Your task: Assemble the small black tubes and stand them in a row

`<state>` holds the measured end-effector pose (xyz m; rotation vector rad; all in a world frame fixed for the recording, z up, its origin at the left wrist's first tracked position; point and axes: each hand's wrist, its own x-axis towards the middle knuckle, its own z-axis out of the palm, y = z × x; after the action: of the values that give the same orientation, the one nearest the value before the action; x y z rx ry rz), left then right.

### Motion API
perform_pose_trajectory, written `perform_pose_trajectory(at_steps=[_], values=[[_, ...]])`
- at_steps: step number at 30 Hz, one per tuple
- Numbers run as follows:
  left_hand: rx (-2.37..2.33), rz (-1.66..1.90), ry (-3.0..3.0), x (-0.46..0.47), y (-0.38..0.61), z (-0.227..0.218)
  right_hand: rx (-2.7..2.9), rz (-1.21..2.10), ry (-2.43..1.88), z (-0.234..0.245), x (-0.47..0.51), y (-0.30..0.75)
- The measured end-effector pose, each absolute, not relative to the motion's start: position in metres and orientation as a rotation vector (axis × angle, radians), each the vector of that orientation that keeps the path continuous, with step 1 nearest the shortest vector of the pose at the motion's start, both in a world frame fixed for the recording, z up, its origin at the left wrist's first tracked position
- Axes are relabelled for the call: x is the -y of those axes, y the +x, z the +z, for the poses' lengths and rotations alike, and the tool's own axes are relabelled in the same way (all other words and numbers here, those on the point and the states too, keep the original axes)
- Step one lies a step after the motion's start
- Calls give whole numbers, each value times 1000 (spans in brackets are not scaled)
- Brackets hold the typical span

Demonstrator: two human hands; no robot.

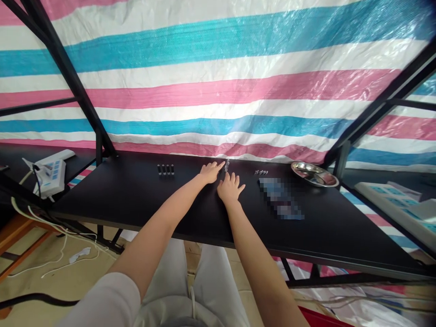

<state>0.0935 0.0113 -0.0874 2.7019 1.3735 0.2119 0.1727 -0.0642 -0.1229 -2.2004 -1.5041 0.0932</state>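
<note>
Black table [136, 200], striped tarp behind. Right hand [230, 187] lies nearer, flat, fingers spread. Left hand [211, 171] sits just beyond, fingers stretched out, closed on nothing. Small shiny piece [227, 164] lies at its fingertips, to their right, long axis pointing away.

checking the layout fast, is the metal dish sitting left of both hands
No, the metal dish sits on the black table well to the right of the left hand and the right hand.

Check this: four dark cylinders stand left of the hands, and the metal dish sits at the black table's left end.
Not quite: in the head view the metal dish sits at the black table's right end. The four dark cylinders do stand left of the left hand and right hand.
</note>
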Motion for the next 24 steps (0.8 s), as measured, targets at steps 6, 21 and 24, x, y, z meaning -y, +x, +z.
perform_pose_trajectory(at_steps=[6, 21, 24], values=[[-1387, 554, 2757, -18, 97, -97, 1520, 82, -2209, -122, 64, 172], [-1396, 1475, 1833, 42, 13, -108, 1635, 256, -2331, -126, 32, 175], [-1401, 1516, 1726, 45, 10, -106, 1643, 267, -2346, -128, 27, 177]])
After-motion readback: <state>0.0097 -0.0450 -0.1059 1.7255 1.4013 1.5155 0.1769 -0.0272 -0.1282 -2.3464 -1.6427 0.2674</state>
